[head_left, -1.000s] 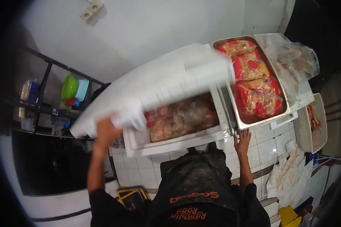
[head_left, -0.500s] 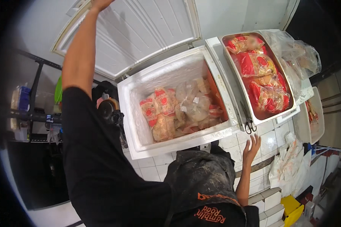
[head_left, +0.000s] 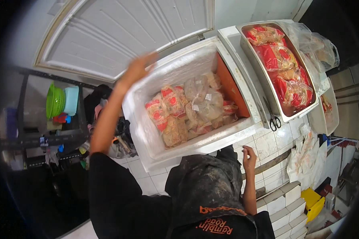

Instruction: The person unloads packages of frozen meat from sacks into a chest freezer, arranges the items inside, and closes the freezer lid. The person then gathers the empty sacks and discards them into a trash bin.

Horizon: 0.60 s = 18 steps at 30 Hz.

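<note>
Over the back left rim of a white chest freezer is my left hand, blurred by motion, fingers stretched out and nothing visible in them. Behind it the freezer lid stands raised. Inside the frosted freezer lie red-and-clear bags of pale frozen food and knotted clear bags. My right hand hangs in front of the freezer's right side, loosely bent and holding nothing. Black-handled scissors lie nearest to it, beside a metal tray. Red-printed bags sit in reddish liquid in that tray.
Clear plastic bags lie right of the tray. Beyond stands a white tub. A white sack, tiled steps and a yellow container are at lower right. On the left, a dark rack holds a green basket.
My left hand has come away from the raised lid, down and right over the freezer rim. My right hand has drawn slightly left and its spread fingers have bent. The view has shifted.
</note>
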Tool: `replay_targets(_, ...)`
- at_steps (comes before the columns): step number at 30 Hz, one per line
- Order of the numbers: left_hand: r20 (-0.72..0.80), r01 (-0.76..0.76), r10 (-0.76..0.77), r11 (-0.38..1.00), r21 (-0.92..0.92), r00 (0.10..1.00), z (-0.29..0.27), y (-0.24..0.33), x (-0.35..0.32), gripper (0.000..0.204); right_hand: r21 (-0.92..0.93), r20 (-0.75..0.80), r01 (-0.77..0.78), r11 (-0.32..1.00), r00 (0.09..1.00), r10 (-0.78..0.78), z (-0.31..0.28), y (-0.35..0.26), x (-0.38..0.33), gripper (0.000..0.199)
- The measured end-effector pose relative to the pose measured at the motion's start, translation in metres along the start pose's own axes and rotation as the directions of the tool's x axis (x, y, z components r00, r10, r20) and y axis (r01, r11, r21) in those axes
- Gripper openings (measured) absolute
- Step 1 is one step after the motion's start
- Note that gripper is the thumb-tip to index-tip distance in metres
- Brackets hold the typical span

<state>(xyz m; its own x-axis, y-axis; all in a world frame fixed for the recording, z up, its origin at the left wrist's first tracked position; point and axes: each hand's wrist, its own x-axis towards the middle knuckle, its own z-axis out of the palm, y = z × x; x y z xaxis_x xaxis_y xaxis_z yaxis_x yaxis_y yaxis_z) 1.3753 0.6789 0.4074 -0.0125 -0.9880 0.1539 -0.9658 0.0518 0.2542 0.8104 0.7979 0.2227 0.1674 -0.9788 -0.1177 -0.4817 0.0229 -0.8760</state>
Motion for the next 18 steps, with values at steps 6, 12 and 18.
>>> replay_targets(6,0.507,0.237,-0.038,0.912,-0.335,0.861,0.335,-0.117,-0.138,0.028,0.007,-0.036,-0.102,0.995,0.994,0.102,0.059,0.023,-0.007,0.018)
replay_targets(12,0.463,0.646,-0.513,0.74,-0.189,0.723,0.535,-0.048,-0.096,0.05,-0.157,-0.259,-0.511,0.845,0.847,0.465,0.037,0.074,-0.086,0.023)
replay_targets(18,0.137,0.798,-0.839,0.543,0.262,0.526,0.598,-0.056,-0.056,0.069,-0.152,-0.184,-0.668,0.729,0.744,0.643,0.046,0.059,-0.136,0.037)
